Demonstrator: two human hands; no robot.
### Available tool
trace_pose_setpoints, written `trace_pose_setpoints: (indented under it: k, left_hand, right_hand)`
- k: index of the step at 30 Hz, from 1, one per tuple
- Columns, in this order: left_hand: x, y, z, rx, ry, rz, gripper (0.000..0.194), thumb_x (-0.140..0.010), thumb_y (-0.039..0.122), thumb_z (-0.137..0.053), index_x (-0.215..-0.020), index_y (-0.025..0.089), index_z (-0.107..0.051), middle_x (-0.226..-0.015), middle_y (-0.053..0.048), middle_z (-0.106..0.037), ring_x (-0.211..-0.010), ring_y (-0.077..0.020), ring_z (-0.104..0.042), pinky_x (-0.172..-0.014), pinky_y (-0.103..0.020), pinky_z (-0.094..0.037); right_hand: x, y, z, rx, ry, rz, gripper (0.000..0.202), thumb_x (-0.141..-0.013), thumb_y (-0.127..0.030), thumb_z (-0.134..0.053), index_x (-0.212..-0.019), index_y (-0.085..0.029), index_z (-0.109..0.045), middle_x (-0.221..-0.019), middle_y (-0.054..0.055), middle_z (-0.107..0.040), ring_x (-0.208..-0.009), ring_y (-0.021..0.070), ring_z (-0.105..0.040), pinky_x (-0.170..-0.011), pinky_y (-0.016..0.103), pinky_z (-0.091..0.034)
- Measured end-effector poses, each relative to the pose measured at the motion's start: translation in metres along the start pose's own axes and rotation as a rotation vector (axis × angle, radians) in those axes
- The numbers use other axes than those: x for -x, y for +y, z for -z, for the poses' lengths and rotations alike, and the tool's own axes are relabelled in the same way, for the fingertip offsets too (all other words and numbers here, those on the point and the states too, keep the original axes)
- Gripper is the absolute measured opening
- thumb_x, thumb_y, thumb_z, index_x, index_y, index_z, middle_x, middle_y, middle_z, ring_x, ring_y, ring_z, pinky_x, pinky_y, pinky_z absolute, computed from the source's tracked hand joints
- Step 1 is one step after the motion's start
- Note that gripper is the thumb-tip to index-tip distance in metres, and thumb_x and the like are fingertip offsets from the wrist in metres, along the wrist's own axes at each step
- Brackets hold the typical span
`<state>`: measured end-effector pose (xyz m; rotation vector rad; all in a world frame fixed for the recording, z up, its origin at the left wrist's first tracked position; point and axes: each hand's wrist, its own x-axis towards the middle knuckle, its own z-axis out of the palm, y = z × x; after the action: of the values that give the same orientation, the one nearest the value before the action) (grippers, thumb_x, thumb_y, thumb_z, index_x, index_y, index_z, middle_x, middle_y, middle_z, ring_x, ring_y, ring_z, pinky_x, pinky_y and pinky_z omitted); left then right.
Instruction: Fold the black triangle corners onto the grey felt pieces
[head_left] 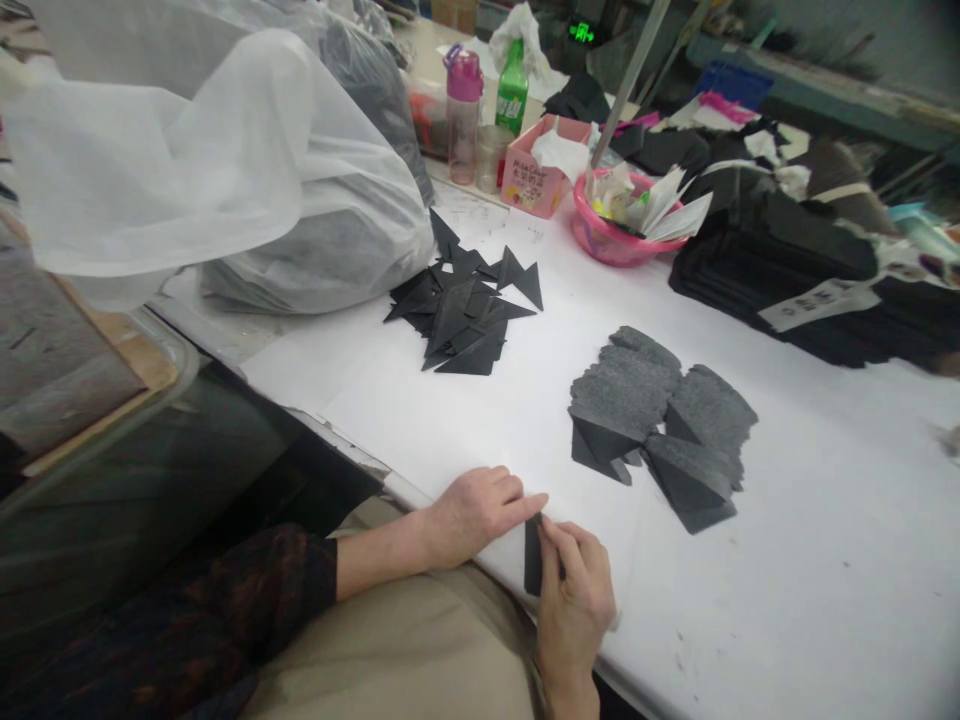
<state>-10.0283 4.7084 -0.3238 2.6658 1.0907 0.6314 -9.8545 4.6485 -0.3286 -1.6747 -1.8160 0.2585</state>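
While the bare left hand [474,514] and bare right hand [574,590] meet, fingers pinching a small flat black piece [533,556] at the white table's [810,600] near edge, black triangular pieces [469,310] lie heaped beyond.

Bench [810,480]: white surface, scattered dark specks toward the near edge. Held piece [532,560], at the near edge: plain black. Triangular pieces [454,325], nearer the far edge: black, unpatterned. Layered pieces [637,375], mid-bench: speckled charcoal grey, with plain black triangular portions. Along the far edge: green bottle [512,88]; pale pink tumbler [462,135] with magenta cap [465,78]; pink box [534,175] with dark lettering and yellow printed motif; bright pink basin [611,243]. Bag [300,190], far left corner: translucent whitish grey. Stack [720,260], far right corner: black, crossed by white strip [817,306] with dark characters. Sleeve [277,580]: near-black, faint rust-brown mottling. Lap garment [405,650]: plain khaki
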Motion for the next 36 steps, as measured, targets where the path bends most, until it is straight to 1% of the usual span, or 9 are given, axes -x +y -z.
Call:
trace_pose_setpoints:
  k: [2,6,11,15,17,21,26,30,36]
  left_hand:
    - [0.0011,0.0017,0.0010,-0.029,0.013,-0.037,0.026,-0.100,0.016,-0.038,-0.119,0.017,-0.056,-0.082,-0.004,-0.058,-0.079,-0.0167,-0.054,-0.066,-0.029,-0.045]
    - [0.0027,0.0046,0.0015,-0.052,0.010,-0.056,0.023,-0.099,0.015,-0.038,-0.107,0.015,-0.060,-0.081,-0.005,-0.058,-0.077,-0.0170,-0.053,-0.065,-0.029,-0.046]
    - [0.0040,0.0052,0.0001,-0.048,0.006,-0.070,0.020,-0.098,0.013,-0.040,-0.096,0.015,-0.060,-0.083,-0.005,-0.057,-0.077,-0.0175,-0.052,-0.065,-0.030,-0.046]
    - [0.0040,0.0054,-0.0003,-0.046,0.013,-0.059,0.018,-0.097,0.012,-0.042,-0.093,0.014,-0.060,-0.083,-0.005,-0.057,-0.078,-0.0179,-0.052,-0.066,-0.031,-0.045]
    - [0.0040,0.0057,-0.0002,-0.049,0.013,-0.056,0.019,-0.097,0.012,-0.041,-0.092,0.015,-0.059,-0.082,-0.006,-0.057,-0.077,-0.0179,-0.051,-0.065,-0.031,-0.044]
    - [0.0042,0.0064,-0.0002,-0.055,0.006,-0.055,0.018,-0.097,0.012,-0.042,-0.092,0.014,-0.059,-0.083,-0.006,-0.057,-0.078,-0.0181,-0.051,-0.066,-0.031,-0.045]
    - [0.0043,0.0071,0.0000,-0.076,0.007,-0.059,0.017,-0.096,0.011,-0.043,-0.091,0.014,-0.059,-0.083,-0.006,-0.056,-0.078,-0.0184,-0.052,-0.067,-0.031,-0.046]
    - [0.0036,0.0076,0.0009,-0.096,0.027,-0.073,0.014,-0.096,0.011,-0.045,-0.092,0.013,-0.059,-0.082,-0.005,-0.056,-0.077,-0.0185,-0.052,-0.066,-0.031,-0.047]
    - [0.0034,0.0079,0.0008,-0.120,0.028,-0.071,0.012,-0.095,0.011,-0.047,-0.093,0.012,-0.059,-0.082,-0.005,-0.056,-0.076,-0.0183,-0.052,-0.064,-0.031,-0.047]
  right_hand:
    - [0.0019,0.0035,-0.0014,-0.006,0.007,0.022,0.016,-0.092,-0.021,-0.054,-0.100,-0.022,-0.068,-0.093,0.005,-0.062,-0.088,0.0162,-0.057,-0.080,0.031,-0.046]
    - [0.0044,0.0071,-0.0028,-0.003,0.027,0.071,0.016,-0.091,-0.018,-0.056,-0.099,-0.023,-0.069,-0.095,0.006,-0.063,-0.088,0.0165,-0.057,-0.080,0.031,-0.046]
    - [0.0043,0.0051,-0.0011,0.117,0.024,0.115,0.016,-0.090,-0.017,-0.057,-0.098,-0.024,-0.069,-0.091,0.005,-0.065,-0.085,0.0178,-0.057,-0.079,0.034,-0.043]
    - [0.0027,0.0056,0.0010,0.180,0.008,0.159,0.019,-0.091,-0.017,-0.056,-0.101,-0.025,-0.069,-0.089,0.004,-0.067,-0.087,0.0186,-0.057,-0.094,0.041,-0.042]
    - [0.0023,0.0070,0.0012,0.182,0.007,0.176,0.020,-0.091,-0.018,-0.055,-0.104,-0.027,-0.068,-0.089,0.003,-0.067,-0.087,0.0175,-0.057,-0.100,0.044,-0.040]
    - [0.0034,0.0098,0.0005,0.190,0.009,0.200,0.022,-0.091,-0.019,-0.056,-0.109,-0.027,-0.067,-0.090,0.003,-0.066,-0.086,0.0168,-0.057,-0.103,0.046,-0.038]
    - [0.0054,0.0101,-0.0006,0.219,0.016,0.212,0.024,-0.092,-0.017,-0.053,-0.110,-0.026,-0.067,-0.092,0.003,-0.066,-0.088,0.0166,-0.057,-0.103,0.045,-0.038]
    - [0.0038,0.0083,-0.0009,0.250,0.047,0.246,0.023,-0.094,-0.019,-0.051,-0.109,-0.025,-0.068,-0.090,0.003,-0.066,-0.087,0.0157,-0.056,-0.102,0.044,-0.039]
    - [0.0032,0.0058,-0.0008,0.272,0.053,0.254,0.022,-0.092,-0.019,-0.054,-0.107,-0.024,-0.069,-0.090,0.003,-0.066,-0.086,0.0156,-0.056,-0.101,0.045,-0.040]
